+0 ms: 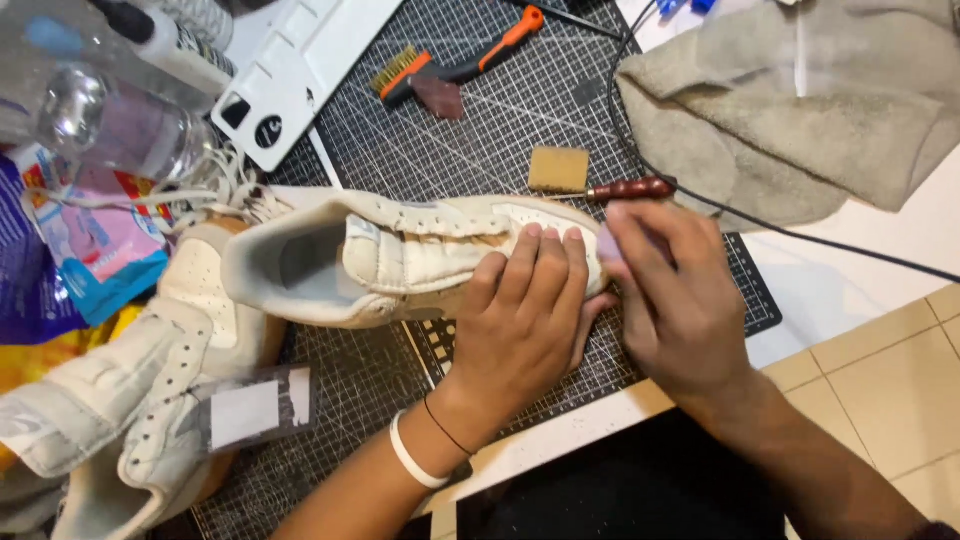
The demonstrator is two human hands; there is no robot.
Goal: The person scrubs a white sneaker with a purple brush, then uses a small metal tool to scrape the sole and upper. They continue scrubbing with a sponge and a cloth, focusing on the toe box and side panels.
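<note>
Both hands [525, 320] [675, 290] press a laceless, grubby cream sneaker [400, 255] lying sideways.

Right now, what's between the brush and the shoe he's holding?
In the head view, a tan block lies on the mat between the brush and the shoe.
</note>
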